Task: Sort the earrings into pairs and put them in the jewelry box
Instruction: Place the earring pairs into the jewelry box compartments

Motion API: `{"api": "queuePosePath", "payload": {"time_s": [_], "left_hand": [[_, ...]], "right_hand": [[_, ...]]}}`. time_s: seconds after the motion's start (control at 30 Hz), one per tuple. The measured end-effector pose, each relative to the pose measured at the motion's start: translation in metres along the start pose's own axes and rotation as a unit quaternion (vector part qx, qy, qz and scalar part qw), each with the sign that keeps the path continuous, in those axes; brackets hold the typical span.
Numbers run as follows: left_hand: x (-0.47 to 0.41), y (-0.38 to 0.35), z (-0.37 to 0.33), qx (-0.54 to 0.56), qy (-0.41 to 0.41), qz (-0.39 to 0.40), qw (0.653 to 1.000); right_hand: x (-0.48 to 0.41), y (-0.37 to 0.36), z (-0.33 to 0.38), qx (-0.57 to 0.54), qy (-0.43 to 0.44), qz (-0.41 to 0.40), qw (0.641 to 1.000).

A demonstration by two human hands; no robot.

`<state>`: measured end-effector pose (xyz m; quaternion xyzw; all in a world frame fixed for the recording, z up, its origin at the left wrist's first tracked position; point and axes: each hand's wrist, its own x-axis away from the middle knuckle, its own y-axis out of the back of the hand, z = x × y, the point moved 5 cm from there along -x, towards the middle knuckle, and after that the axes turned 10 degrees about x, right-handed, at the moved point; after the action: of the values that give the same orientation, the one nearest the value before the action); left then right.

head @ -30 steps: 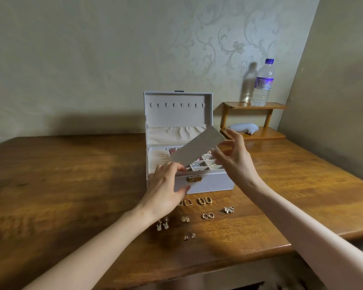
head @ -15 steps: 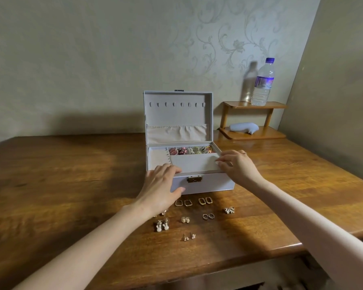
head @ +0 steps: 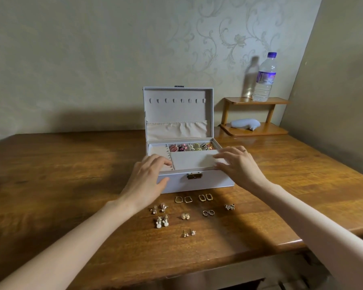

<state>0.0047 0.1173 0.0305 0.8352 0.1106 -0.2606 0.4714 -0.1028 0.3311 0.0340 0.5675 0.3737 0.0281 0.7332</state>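
1. We rest both hands on the jewelry box (head: 189, 184). The left hand (head: 148, 181) lies flat over its front-left corner, and the right hand (head: 239, 166) presses straight fingers on the pale cover panel (head: 193, 160) inside. Neither hand grasps anything.
2. The earrings (head: 185, 216) lie paired on the table (head: 71, 185) just in front of the box, in rows parallel to its front wall.
3. For pickup, we judge the left hand nearer the front-left pairs and the right hand nearer the front-right pairs.

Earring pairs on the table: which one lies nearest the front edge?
The tiny gold stud pair, alone in the front row, just in front of the round gold studs; every other pair lies closer to the jewelry box.
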Motion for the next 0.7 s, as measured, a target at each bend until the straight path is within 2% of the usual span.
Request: {"api": "queuePosePath", "payload": {"time_s": [0.07, 0.13, 0.17, 0.27, 0.33, 0.47, 0.6, 0.7], "left_hand": [[0.005, 0.009, 0.001, -0.024, -0.031, -0.043, 0.998], [0.013, 0.011, -0.008, -0.028, -0.065, -0.045, 0.996], [0.016, 0.009, -0.013, -0.031, -0.070, -0.023, 0.997], [0.021, -0.010, -0.025, -0.043, -0.024, 0.073, 0.996], [0.018, -0.021, -0.026, -0.055, 0.020, 0.114, 0.992], [0.008, -0.037, -0.033, -0.053, 0.047, 0.129, 0.989], [-0.001, -0.053, -0.049, -0.034, 0.034, 0.149, 0.988], [-0.007, -0.068, -0.055, -0.061, 0.039, 0.185, 0.980]], "right_hand": [[0.012, 0.011, 0.014, -0.001, 0.044, -0.078, 0.996], [0.024, 0.018, 0.034, -0.008, 0.091, -0.100, 0.991], [0.027, 0.017, 0.043, -0.008, 0.098, -0.067, 0.993], [0.027, 0.003, 0.053, 0.031, 0.030, 0.126, 0.991], [0.025, -0.001, 0.051, 0.031, -0.002, 0.186, 0.982], [0.025, -0.008, 0.043, 0.024, -0.024, 0.237, 0.971], [0.028, -0.015, 0.037, -0.007, -0.045, 0.245, 0.968], [0.029, -0.019, 0.033, -0.037, -0.068, 0.254, 0.964]]}}
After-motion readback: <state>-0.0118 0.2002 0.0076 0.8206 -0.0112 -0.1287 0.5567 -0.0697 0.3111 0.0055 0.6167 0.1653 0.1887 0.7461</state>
